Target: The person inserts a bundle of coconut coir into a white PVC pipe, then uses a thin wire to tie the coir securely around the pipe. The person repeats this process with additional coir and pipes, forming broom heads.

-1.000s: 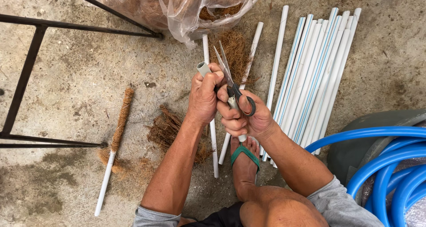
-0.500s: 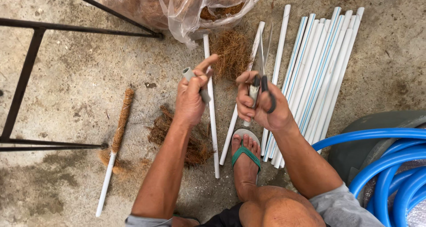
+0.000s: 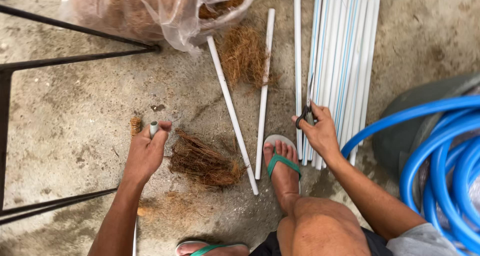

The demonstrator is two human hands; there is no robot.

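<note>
fibre heap (image 3: 205, 161) between two hands, pipes (image 3: 345, 61) right.

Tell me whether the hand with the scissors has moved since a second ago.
Yes. The right hand with the scissors has swung right, away from the left hand, and now rests over the bundle of white pipes.

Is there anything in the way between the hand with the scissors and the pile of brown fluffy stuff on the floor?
Yes. Between the right hand holding the scissors and the brown fibre pile are the sandalled foot and two loose white pipes lying on the concrete.
</note>
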